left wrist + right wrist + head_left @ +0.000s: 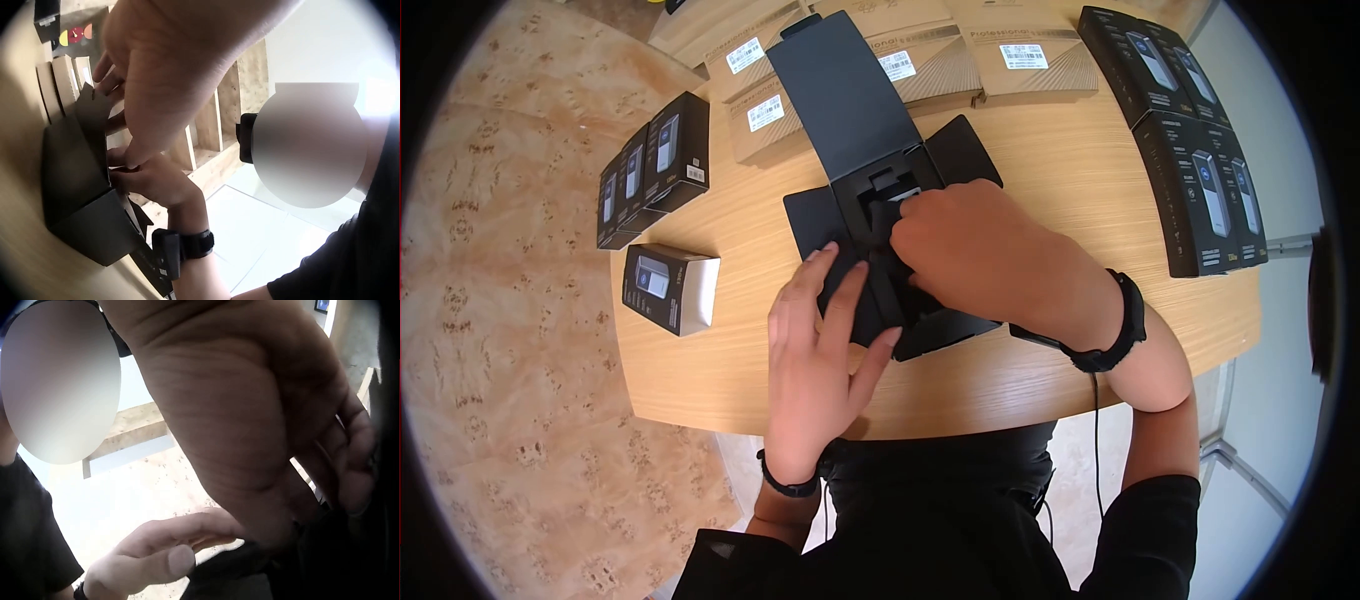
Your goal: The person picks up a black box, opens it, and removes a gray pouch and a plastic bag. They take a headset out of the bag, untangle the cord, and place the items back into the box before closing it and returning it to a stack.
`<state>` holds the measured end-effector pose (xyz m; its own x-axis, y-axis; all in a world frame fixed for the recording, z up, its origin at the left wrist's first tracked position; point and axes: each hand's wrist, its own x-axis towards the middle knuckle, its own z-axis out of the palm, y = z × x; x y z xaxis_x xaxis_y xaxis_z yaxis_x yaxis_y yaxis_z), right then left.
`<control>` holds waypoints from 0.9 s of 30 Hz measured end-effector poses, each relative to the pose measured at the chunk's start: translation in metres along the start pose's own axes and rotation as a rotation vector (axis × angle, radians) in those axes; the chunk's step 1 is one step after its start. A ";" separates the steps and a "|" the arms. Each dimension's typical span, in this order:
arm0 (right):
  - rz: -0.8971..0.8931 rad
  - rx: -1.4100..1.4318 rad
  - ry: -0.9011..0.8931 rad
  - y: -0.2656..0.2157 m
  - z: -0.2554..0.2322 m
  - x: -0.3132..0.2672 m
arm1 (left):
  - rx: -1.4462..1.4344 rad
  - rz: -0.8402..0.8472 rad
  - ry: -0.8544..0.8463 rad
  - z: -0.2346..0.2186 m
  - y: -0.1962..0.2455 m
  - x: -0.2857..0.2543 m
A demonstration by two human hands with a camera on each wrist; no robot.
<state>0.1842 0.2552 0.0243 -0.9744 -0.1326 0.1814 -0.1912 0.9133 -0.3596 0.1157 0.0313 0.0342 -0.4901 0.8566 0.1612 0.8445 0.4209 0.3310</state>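
Note:
An open black box (962, 335) stands on the table, its long lid (845, 95) folded back and its side flaps spread. My right hand (975, 235) reaches in from the right, its curled fingers gripping a black insert piece (884, 217) inside. The fingertips are partly hidden by the hand itself. Beside that hand a small pale edge shows in the box. My left hand (805, 335) lies along the near left side, fingers spread and fairly straight, fingertips touching the box's left part. In the left wrist view the box's outer wall (94, 228) shows below both hands.
Black printed boxes stand at the left (662, 150), with a single printed box (662, 285) nearer me. More printed boxes (1200, 190) line the right side. Brown cartons (1030, 75) with white labels lie along the back. A cable (1097, 430) hangs over the table's front edge.

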 end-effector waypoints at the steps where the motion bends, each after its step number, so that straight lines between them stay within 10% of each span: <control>1: -0.023 -0.008 0.041 0.002 0.006 -0.002 | 0.016 -0.033 0.022 0.000 -0.001 -0.001; 14: 0.241 0.223 -0.414 -0.006 -0.043 0.003 | -0.037 0.102 -0.027 0.016 0.012 0.019; 17: 0.191 0.299 -0.305 0.008 -0.044 -0.001 | 0.041 0.150 -0.034 0.022 0.014 0.024; 21: 0.062 0.095 0.259 0.025 -0.040 -0.013 | 0.124 0.167 -0.002 0.025 0.015 0.032; 27: 0.363 -0.084 0.212 0.019 -0.050 -0.021 | 0.153 0.138 0.015 0.031 0.014 0.044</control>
<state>0.2070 0.2946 0.0589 -0.9291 0.2777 0.2444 0.1788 0.9155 -0.3604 0.1125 0.0838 0.0165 -0.3695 0.9053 0.2096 0.9264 0.3412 0.1596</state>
